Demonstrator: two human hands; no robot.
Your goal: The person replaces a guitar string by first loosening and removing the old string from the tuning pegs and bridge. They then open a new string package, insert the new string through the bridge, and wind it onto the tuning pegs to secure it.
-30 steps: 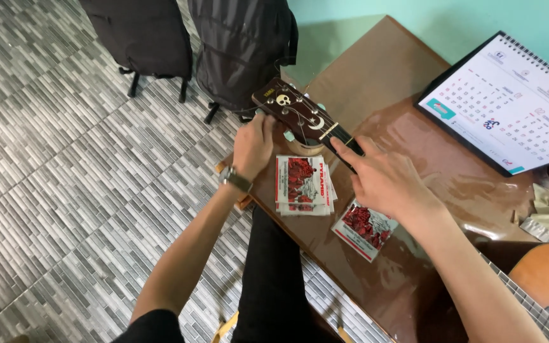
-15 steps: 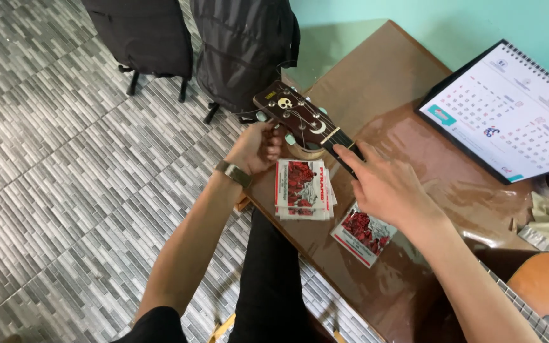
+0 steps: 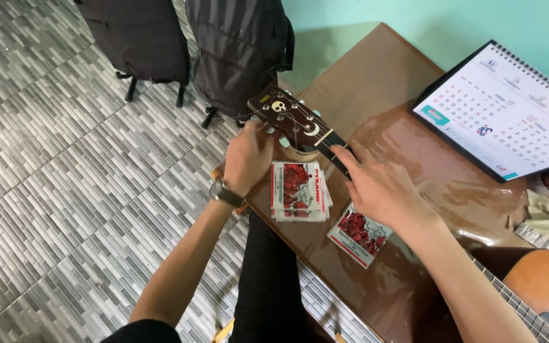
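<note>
**Guitar headstock between our two hands at the table edge**

Guitar headstock (image 3: 290,117), dark brown with a pale round emblem and a crescent inlay, lies over the near-left corner of our brown table (image 3: 382,82), its tip reaching out over the grey tiled floor (image 3: 65,190). Our left hand (image 3: 248,155), with a wristwatch (image 3: 225,192) on the wrist, is curled around the near side of the headstock where the tuning pegs sit; its fingers are closed there, though we cannot tell which peg they pinch. Our right hand (image 3: 381,187) rests on the neck (image 3: 333,149) just below the headstock, fingers stretched out and lying along the strings, loosely spread rather than clenched. The guitar's orange body (image 3: 541,286) shows at the lower right corner.

Just beside our left hand lies a small stack of red-and-white string packets (image 3: 298,190), and a single packet (image 3: 358,234) of the same kind lies near it, partly under our right forearm. A spiral-bound desk calendar (image 3: 509,108) sits well apart at the far right of the table. Two dark bags (image 3: 236,51) stand on the floor beyond the headstock.
</note>
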